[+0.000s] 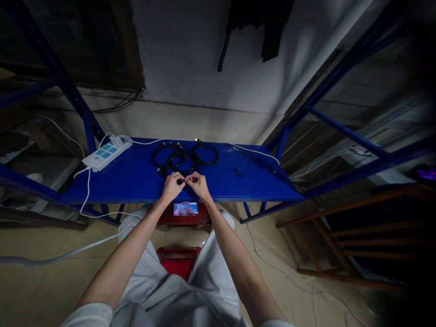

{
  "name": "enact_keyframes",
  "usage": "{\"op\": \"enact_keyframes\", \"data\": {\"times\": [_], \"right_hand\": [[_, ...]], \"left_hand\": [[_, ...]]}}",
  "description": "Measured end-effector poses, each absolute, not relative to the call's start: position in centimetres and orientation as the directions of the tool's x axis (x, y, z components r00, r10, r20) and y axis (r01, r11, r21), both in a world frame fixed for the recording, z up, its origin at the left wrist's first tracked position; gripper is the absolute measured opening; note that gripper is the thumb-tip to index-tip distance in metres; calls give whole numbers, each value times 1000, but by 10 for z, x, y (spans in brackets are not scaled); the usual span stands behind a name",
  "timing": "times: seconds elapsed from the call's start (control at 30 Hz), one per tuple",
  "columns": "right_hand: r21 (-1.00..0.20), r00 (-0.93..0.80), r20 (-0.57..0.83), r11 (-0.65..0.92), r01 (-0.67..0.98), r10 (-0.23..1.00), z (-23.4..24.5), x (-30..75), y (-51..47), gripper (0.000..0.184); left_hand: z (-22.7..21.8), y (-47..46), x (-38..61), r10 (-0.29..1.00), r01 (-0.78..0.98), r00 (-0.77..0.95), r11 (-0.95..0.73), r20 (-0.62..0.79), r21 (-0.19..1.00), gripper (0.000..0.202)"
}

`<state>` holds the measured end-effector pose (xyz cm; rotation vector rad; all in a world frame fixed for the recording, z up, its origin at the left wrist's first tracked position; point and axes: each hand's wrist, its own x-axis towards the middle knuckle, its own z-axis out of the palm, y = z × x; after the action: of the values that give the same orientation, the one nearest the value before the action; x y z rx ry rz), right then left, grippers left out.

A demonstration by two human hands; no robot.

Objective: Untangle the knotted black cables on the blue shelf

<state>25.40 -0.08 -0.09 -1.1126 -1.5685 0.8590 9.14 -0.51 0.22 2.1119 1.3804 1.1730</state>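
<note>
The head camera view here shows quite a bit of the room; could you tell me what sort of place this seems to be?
Probably a storeroom or utility room: there is a blue metal shelving unit, a power strip with loose white cords, and a bare, scuffed wall.

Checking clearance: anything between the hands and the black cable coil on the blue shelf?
Nothing visible. The left hand and right hand sit right at the near side of the coiled black cables on the blue metal shelf. The white power strip lies off to the left, not between them.
</note>
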Motion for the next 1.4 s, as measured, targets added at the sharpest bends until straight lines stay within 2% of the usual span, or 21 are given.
{"op": "enact_keyframes", "data": {"times": [0.13, 0.27, 0.47, 0.63, 0.83, 1.07, 1.4], "right_hand": [[-889, -91, 343, 355, 288, 935, 2, 250, -3, 27], [-846, -114, 357, 373, 381, 927, 1, 249, -4, 24], [-881, -74, 306, 312, 355, 949, -1, 249, 1, 22], [-887, -41, 238, 234, 397, 970, 1, 241, 8, 16], [-806, 6, 309, 258, 532, 951, 1, 232, 4, 15], [-723, -34, 354, 296, 624, 935, 3, 229, 1, 12], [-750, -20, 355, 298, 590, 935, -2, 226, 4, 12]], "left_hand": [[-2, -1, 88, 889, 471, 98, -437, 447, 766, 10], [-5, 0, 85, 894, 409, 79, -432, 441, 804, 10], [-4, -3, 86, 882, 487, 78, -440, 464, 755, 13], [-2, -3, 86, 876, 513, 50, -435, 480, 740, 13], [2, -3, 84, 883, 495, 26, -418, 468, 762, 15], [4, -3, 81, 907, 458, 53, -394, 418, 797, 16], [0, 2, 78, 921, 429, 80, -377, 382, 821, 15]]}}
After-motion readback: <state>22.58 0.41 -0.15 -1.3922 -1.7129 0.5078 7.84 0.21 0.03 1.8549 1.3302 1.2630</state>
